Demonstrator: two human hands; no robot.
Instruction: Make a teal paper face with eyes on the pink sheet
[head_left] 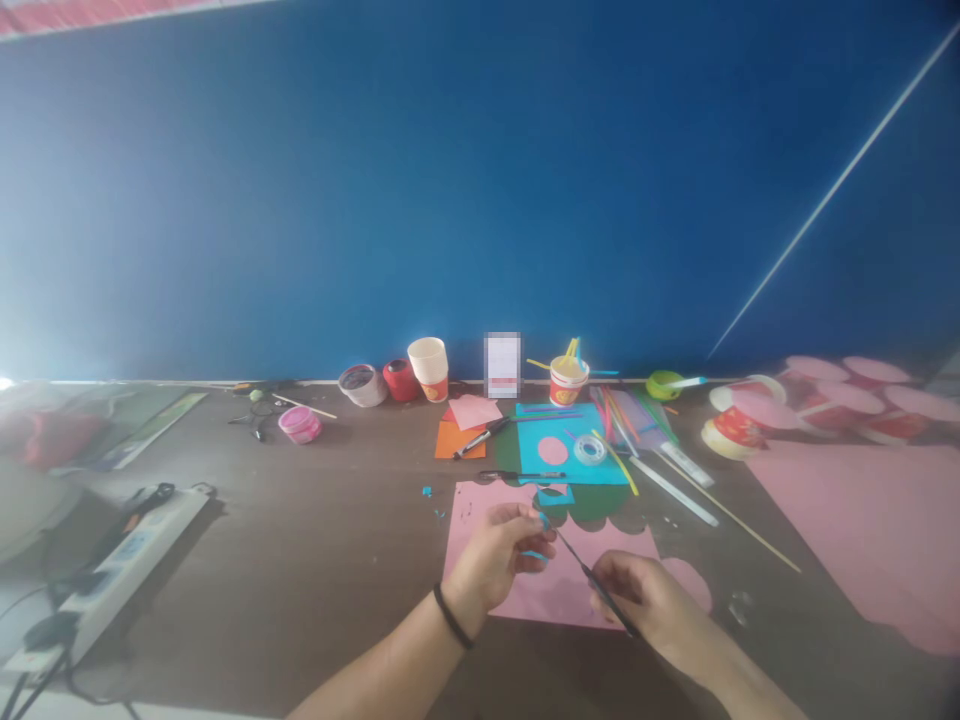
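Note:
My left hand (517,540), with a black band at the wrist, pinches a small piece of blue paper (543,520) between thumb and finger. My right hand (637,590) is closed around dark-handled scissors (611,600), seen nearly edge-on. Their thin blades point up and left, with the tips close to the blue piece. Whether the blades are apart I cannot make out. Below both hands lies a pink paper sheet (570,600) with a scalloped far edge. Beside my right hand is a pink paper circle (686,585), partly covered.
Behind the hands lie a blue sheet (536,455), a tape roll (590,449) and a black pen (521,476). Paper cups (429,370) and a cup of straws (568,380) stand by the wall. Pink-topped cups (825,400) stand right; a power strip (127,560) lies left.

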